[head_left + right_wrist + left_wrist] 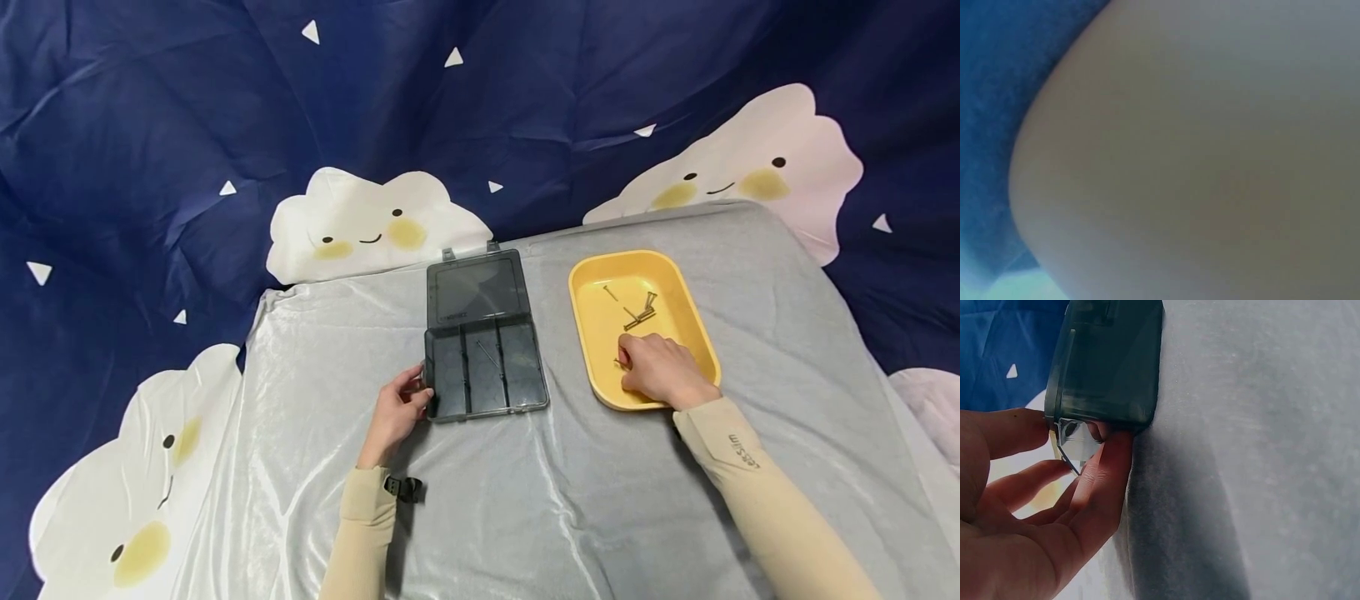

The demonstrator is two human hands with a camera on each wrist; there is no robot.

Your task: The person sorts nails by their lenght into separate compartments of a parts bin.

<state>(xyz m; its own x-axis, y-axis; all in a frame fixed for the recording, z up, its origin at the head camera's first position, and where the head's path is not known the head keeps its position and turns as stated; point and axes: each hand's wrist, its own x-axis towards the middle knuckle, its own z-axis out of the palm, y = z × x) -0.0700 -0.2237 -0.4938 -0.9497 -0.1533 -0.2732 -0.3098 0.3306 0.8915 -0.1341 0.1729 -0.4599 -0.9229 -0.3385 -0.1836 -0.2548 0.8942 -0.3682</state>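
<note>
the screw (pixel 620 363) (might be a nail, too small to be sure) is down in the near part of the yellow tray (pixel 597 321), right at the fingers of the right hand (pixel 663 367). those fingers are curled down around it, but i honestly can't tell if they've got a real pinch on it or are just touching. right wrist view is all blur, so no help there.

biggest risk imo: it's thin and probably slick, so a grab at the very tip could let it roll or spin loose. farther up the tray there's a small jumbled heap (pixel 641 312), and going for that could drag up two at once since they cross each other. one loner (pixel 611 293) lies apart from the heap.

other worry is the dark box (pixel 446 375), lid (pixel 477 289) laid open away from the person. one long piece (pixel 487 353) sits slanted in its middle compartment, and a bump could shift it. tugging the box edge could skid it on the soft cloth-covered surface (pixel 487 508) too.

pose-wise, the left hand (pixel 395 408) grips the box's left side, thumb at the rim, fingers lower down. right forearm slants in over the tray's near edge, wrist bent down.
</note>
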